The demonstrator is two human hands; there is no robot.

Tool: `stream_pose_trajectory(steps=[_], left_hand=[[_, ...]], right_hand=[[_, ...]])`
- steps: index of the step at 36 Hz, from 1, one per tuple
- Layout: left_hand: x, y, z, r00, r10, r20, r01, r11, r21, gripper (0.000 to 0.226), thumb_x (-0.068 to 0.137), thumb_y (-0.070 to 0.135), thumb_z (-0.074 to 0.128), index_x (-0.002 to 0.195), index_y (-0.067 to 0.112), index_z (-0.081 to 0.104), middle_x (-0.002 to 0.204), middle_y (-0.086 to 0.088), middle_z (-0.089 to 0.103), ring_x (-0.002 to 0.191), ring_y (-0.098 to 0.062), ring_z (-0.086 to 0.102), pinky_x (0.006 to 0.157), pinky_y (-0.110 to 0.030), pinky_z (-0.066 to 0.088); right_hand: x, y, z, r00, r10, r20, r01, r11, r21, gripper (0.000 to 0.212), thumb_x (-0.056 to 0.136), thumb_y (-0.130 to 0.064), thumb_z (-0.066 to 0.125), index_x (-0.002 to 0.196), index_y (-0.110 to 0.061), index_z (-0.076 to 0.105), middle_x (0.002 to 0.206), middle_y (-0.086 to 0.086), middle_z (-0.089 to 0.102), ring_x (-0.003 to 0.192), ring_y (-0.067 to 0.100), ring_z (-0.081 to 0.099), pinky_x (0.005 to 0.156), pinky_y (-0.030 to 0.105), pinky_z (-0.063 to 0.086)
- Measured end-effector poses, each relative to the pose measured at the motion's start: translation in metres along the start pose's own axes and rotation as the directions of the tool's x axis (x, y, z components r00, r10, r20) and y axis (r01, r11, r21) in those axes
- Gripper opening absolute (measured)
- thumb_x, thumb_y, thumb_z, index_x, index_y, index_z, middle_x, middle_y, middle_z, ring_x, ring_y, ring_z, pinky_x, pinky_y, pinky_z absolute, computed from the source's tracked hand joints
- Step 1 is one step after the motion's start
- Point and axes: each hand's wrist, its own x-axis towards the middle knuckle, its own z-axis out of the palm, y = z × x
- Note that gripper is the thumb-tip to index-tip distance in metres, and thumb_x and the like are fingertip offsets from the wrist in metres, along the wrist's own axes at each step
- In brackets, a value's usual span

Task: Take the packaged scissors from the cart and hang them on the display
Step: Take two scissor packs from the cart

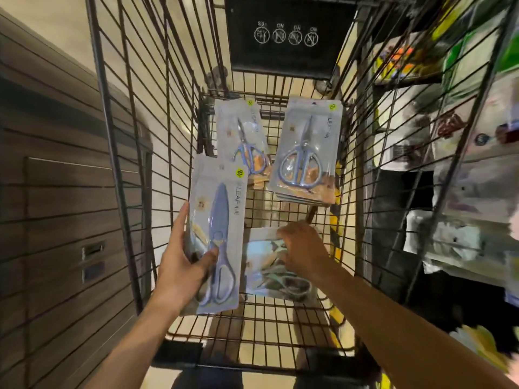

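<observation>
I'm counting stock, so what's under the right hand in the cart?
The right hand rests on a pack of pale green scissors lying flat on the cart floor. The hand covers the pack's upper part; whether more packs lie beneath cannot be seen.

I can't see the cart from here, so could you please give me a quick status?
Left hand gripping packaged scissors. Right hand on pack in cart. Nothing blocking.

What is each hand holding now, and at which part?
The left hand holds a packaged blue scissors by the pack's lower left edge. The right hand rests on another pack in the cart; grip unclear.
</observation>
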Motion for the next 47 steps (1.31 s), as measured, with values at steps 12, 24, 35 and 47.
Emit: stream_pose_trajectory(steps=[12, 24, 35, 47], left_hand=[[0.000, 0.000, -0.004, 1.000, 0.014, -0.018, -0.014, 1.000, -0.011, 0.094, 0.085, -0.001, 0.073, 0.145, 0.058, 0.031, 0.135, 0.016, 0.060, 0.120, -0.009, 0.063, 0.076, -0.015, 0.058], [-0.012, 0.009, 0.000, 0.997, 0.068, -0.047, -0.069, 0.997, -0.024, 0.090, 0.086, -0.012, 0.067, 0.149, 0.041, 0.032, 0.123, 0.029, 0.058, 0.109, 0.013, 0.061, 0.072, -0.006, 0.053], [-0.053, 0.075, -0.029, 0.984, 0.177, 0.034, -0.177, 0.984, 0.012, 0.090, 0.086, -0.002, 0.073, 0.150, 0.047, 0.032, 0.146, 0.009, 0.054, 0.131, -0.012, 0.056, 0.095, -0.026, 0.056], [-0.132, 0.168, -0.077, 0.912, 0.393, 0.114, -0.400, 0.916, 0.039, 0.087, 0.088, 0.002, 0.073, 0.156, 0.031, 0.027, 0.146, 0.033, 0.038, 0.132, 0.018, 0.038, 0.103, -0.002, 0.036]], right_hand=[[-0.033, 0.012, 0.008, 0.986, 0.168, -0.014, -0.160, 0.958, 0.237, 0.050, 0.074, -0.038, 0.082, 0.116, -0.024, 0.057, 0.124, -0.002, 0.051, 0.115, 0.020, 0.050, 0.089, 0.032, 0.047], [-0.047, 0.003, 0.011, 0.993, 0.106, -0.049, -0.088, 0.956, 0.282, 0.099, 0.076, -0.066, 0.071, 0.156, -0.037, 0.019, 0.146, -0.005, 0.051, 0.122, 0.022, 0.058, 0.097, 0.038, 0.052], [-0.119, -0.038, -0.060, 0.954, 0.234, -0.189, -0.065, 0.775, 0.629, 0.094, 0.067, -0.066, 0.082, 0.144, -0.055, 0.030, 0.121, -0.033, 0.057, 0.103, -0.005, 0.060, 0.082, 0.020, 0.055], [-0.244, -0.115, -0.135, 0.801, 0.464, -0.377, 0.068, 0.556, 0.829, 0.084, 0.072, -0.033, 0.091, 0.134, -0.050, 0.038, 0.120, -0.045, 0.043, 0.104, -0.030, 0.049, 0.078, -0.005, 0.039]])
